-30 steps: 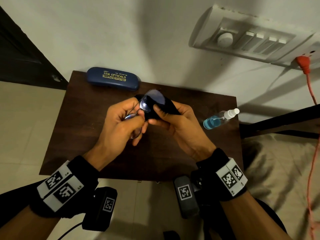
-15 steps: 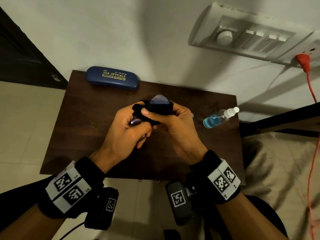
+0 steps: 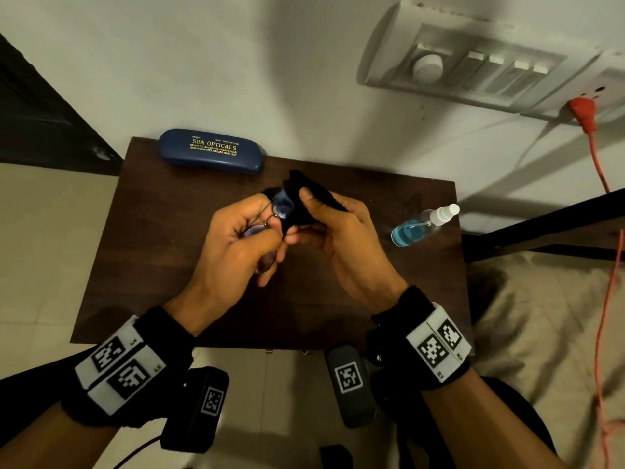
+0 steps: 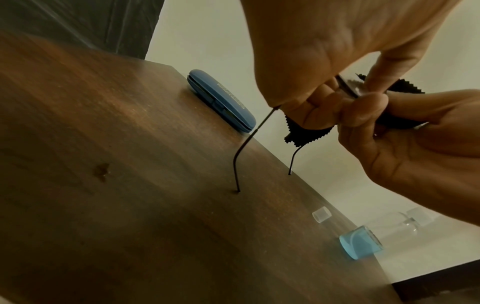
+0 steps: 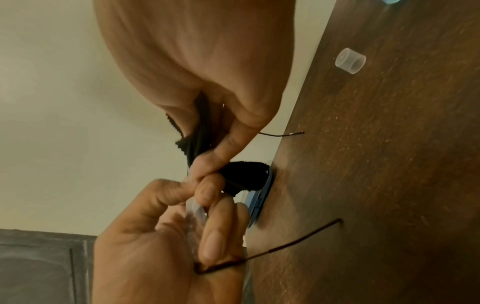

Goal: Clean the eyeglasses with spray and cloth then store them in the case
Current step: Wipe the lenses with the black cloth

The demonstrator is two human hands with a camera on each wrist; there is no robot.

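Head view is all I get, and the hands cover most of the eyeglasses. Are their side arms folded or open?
Observer: Open. In the left wrist view both temple arms of the eyeglasses hang down below the left hand, toward the table.
Operator: Is there anything on the table that I can't see?
Observer: Yes, a small clear cap lies on its own near the spray bottle.
Operator: Is the blue case open yet?
Observer: No. The left wrist view shows it side-on, with its two halves closed together.
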